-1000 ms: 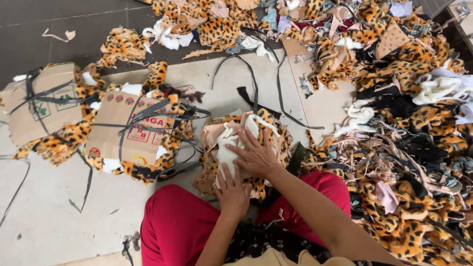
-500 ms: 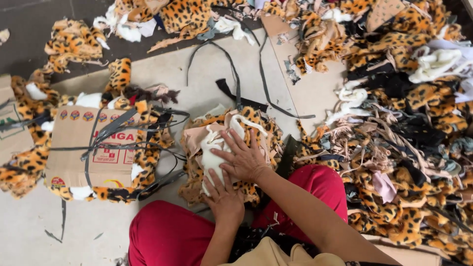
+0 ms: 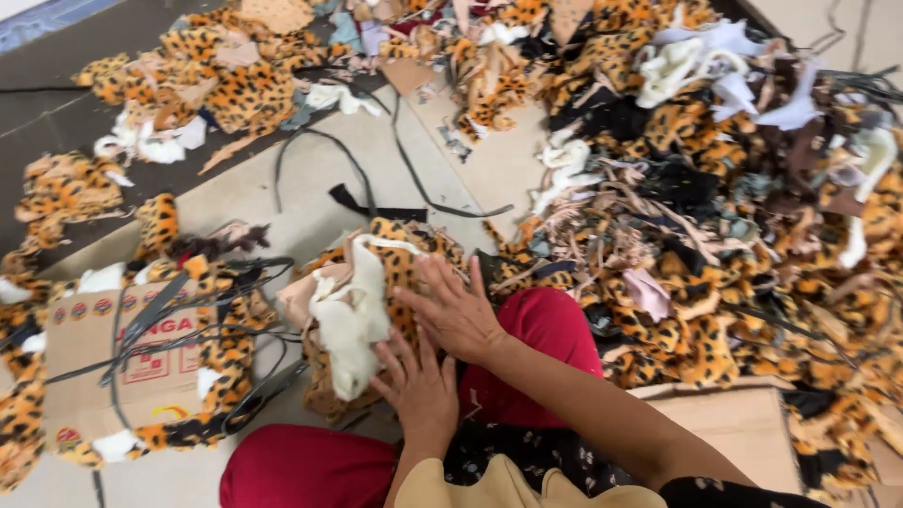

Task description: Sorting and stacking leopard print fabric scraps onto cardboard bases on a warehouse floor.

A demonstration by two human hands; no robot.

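Observation:
A stack of leopard-print and cream plush fabric pieces lies on the floor in front of my knees. My left hand rests flat against its near side with fingers spread. My right hand presses flat on the stack's right side, fingers apart. Neither hand grips anything. My legs in red trousers are folded beneath my arms.
A cardboard-wrapped bundle of leopard fabric tied with grey straps lies at the left. A big heap of leopard, black and white scraps fills the right. Black straps trail over the floor beyond the stack. Cardboard sheet at lower right.
The view has swung left and closer to the stack. Both hands stay pressed on the fabric stack, shifting slightly over it.

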